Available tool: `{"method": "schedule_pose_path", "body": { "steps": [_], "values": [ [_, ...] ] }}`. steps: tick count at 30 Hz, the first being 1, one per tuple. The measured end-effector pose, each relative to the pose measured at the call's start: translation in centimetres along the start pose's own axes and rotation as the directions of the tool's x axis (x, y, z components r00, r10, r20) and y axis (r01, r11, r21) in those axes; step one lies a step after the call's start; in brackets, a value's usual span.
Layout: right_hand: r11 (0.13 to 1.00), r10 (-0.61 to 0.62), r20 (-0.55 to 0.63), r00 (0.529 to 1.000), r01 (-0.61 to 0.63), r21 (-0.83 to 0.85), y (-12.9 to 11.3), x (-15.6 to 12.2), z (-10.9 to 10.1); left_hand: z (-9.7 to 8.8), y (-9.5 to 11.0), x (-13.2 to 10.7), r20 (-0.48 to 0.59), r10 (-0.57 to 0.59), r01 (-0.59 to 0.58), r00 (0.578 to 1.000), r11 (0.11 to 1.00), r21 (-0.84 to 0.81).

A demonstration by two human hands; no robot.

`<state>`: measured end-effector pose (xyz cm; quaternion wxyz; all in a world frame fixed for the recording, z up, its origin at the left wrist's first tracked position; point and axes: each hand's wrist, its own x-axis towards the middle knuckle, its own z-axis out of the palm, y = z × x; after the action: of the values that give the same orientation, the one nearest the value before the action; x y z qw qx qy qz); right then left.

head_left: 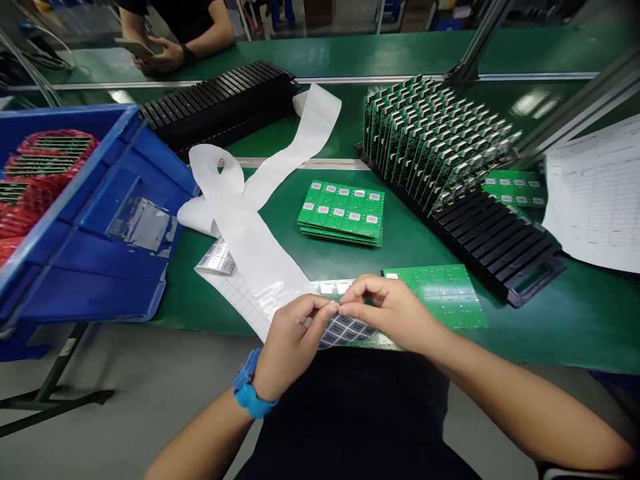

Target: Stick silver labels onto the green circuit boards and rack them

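My left hand (295, 330), with a blue band on its wrist, pinches the upper edge of a sheet of silver labels (347, 331). My right hand (395, 310) has thumb and forefinger closed at that same edge, the fingertips of both hands nearly touching. Whether a single label is lifted between them is too small to tell. The sheet curves below my hands, above the table edge. From it a long white backing strip (260, 250) runs up the table in loops. Partly under my right hand lies a green circuit board panel (440, 293); another panel (333, 288) shows behind my fingers.
A stack of labelled green panels (343, 207) lies ahead. Right of it, a black rack (505, 240) holds upright circuit boards (430, 140). A blue bin (95, 220) stands left, before another black rack (220, 100). Papers (595, 193) lie right. A person (175, 33) holds a phone opposite.
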<state>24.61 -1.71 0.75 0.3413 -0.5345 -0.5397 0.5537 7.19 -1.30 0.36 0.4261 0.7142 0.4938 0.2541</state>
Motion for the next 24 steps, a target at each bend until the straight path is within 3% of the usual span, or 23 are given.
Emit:
{"method": "schedule_pose_path", "body": {
  "steps": [4,7,10,14,19,24],
  "values": [
    [1.000,-0.006,-0.012,1.000,0.007,0.022,-0.2,-0.3,-0.9,0.3,-0.3,0.1,0.026,-0.005,0.004,1.000,0.999,0.046],
    [1.000,0.031,-0.028,0.999,-0.031,-0.003,-0.4,-0.2,-3.7,0.3,-0.3,0.2,0.031,-0.007,0.005,0.999,0.999,0.043],
    [0.970,0.078,-0.052,0.996,-0.088,-0.229,0.1,0.5,-7.8,-0.1,-0.4,0.2,-0.021,-0.009,0.010,1.000,1.000,0.027],
    [0.793,0.229,0.039,0.973,-0.163,-0.587,1.7,1.5,-11.8,-0.7,-0.5,0.0,-0.122,-0.030,0.029,0.992,1.000,-0.010],
    [0.691,0.280,0.054,0.958,-0.163,-0.704,3.0,2.0,-12.1,-0.9,-0.4,-0.1,-0.220,-0.110,0.085,0.969,0.989,-0.122],
    [0.655,0.255,0.020,0.967,-0.157,-0.739,3.0,2.1,-11.5,-1.0,-0.8,-0.3,-0.247,-0.089,0.061,0.965,0.991,-0.116]
  ]
}}
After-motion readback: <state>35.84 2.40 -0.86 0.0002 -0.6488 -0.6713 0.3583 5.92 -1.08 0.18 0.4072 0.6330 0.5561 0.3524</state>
